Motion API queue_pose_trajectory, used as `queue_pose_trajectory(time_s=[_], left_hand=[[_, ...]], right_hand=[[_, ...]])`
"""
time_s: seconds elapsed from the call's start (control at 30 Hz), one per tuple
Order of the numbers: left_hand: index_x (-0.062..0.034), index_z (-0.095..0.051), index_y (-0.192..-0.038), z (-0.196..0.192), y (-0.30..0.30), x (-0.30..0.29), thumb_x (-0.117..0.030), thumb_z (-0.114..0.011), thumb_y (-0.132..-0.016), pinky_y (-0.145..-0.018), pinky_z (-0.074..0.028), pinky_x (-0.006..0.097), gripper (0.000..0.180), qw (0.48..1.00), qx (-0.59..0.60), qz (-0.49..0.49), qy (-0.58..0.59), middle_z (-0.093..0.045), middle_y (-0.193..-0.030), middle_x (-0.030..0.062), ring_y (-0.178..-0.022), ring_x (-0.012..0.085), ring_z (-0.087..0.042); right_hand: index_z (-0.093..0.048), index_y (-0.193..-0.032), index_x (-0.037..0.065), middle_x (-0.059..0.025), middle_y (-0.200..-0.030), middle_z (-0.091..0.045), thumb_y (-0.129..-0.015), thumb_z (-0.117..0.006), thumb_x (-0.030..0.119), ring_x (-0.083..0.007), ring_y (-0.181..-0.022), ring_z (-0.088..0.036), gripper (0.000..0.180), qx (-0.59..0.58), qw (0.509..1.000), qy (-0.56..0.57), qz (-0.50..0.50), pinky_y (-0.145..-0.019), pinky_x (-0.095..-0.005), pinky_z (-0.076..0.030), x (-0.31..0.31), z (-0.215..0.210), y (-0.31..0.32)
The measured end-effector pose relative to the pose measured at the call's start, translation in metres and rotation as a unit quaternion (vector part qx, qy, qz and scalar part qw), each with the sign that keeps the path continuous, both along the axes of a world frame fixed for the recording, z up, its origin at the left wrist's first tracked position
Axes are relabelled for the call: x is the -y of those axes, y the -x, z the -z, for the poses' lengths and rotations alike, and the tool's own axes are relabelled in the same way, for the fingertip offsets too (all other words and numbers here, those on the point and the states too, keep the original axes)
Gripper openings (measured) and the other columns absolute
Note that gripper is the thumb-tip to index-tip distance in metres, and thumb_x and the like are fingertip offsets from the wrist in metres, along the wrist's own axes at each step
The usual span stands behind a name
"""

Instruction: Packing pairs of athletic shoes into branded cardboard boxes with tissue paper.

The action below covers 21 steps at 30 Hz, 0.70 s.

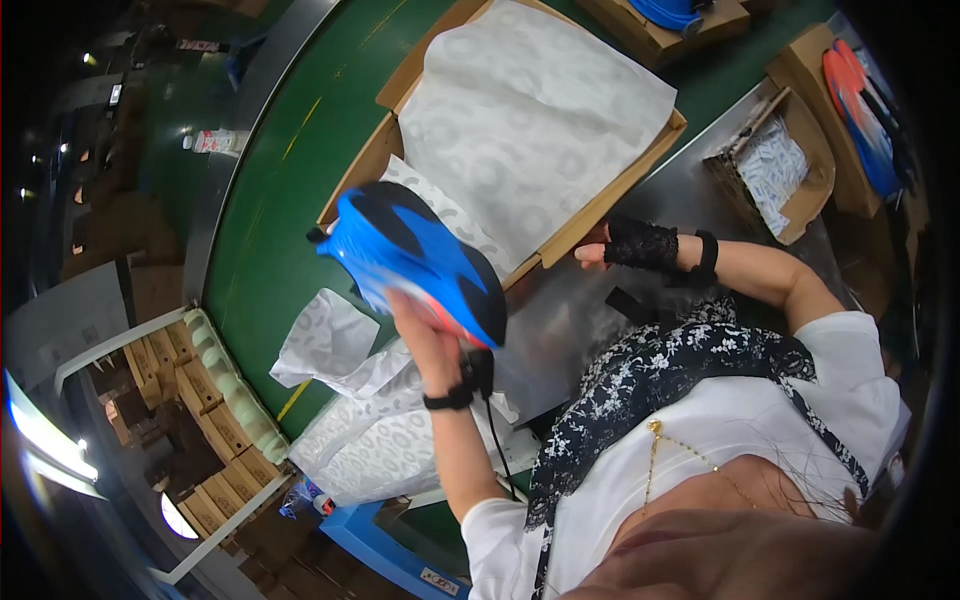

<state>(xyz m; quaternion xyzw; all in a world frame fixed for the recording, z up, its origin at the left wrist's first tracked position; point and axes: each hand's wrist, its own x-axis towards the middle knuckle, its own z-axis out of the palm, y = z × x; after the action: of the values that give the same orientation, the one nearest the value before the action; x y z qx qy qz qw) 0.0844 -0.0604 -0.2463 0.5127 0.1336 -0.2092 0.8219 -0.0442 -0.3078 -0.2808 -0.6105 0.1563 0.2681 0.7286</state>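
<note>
1. White shirt (740,420) fills the lower edge.
2. Left hand (425,335) grips one blue shoe (420,255), fingers partly hidden behind it.
3. Right hand (625,245), in a lace glove, touches one paper-lined box (560,240); whether it grips is unclear.

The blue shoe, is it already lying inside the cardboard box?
No: the blue shoe is held up in the left hand, in front of the paper-lined cardboard box, whose edge the right hand touches.
</note>
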Motion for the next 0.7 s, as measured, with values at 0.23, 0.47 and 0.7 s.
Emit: queue_pose_trajectory(time_s=[0.23,0.47,0.7], left_hand=[[0.0024,-0.039,-0.111,0.081,-0.063,0.045,-0.034,-0.046,-0.085,-0.081,-0.041,0.049,0.045,0.944,-0.158,0.259,-0.127,-0.048,-0.106,0.0175,-0.095,0.0356,-0.049],[0.0047,-0.032,-0.122,0.021,-0.034,0.035,-0.027,-0.040,-0.089,-0.081,-0.043,0.035,0.046,0.970,0.121,0.172,-0.126,-0.046,-0.113,0.0191,-0.099,0.0282,-0.050],[0.0024,-0.042,-0.115,0.057,-0.007,-0.005,-0.041,-0.035,-0.088,-0.080,-0.038,0.032,0.052,0.949,-0.017,0.038,-0.313,-0.050,-0.109,0.0149,-0.097,0.0204,-0.048]], right_hand=[[-0.054,-0.100,0.009,-0.0006,-0.092,-0.054,-0.072,-0.063,0.032,-0.0084,-0.085,-0.048,0.037,-0.132,0.954,-0.134,0.234,-0.061,-0.0243,-0.043,-0.022,0.003,-0.023],[-0.047,-0.109,0.004,-0.0129,-0.114,-0.046,-0.061,-0.060,0.008,-0.0272,-0.096,-0.048,0.050,0.392,0.769,0.422,0.277,-0.074,-0.0326,-0.040,0.003,0.002,-0.045],[-0.044,-0.117,0.023,-0.0165,-0.126,-0.034,-0.070,-0.047,0.008,-0.0339,-0.114,-0.036,0.050,0.444,0.570,0.692,-0.008,-0.082,-0.0594,-0.027,-0.008,0.046,-0.039]])
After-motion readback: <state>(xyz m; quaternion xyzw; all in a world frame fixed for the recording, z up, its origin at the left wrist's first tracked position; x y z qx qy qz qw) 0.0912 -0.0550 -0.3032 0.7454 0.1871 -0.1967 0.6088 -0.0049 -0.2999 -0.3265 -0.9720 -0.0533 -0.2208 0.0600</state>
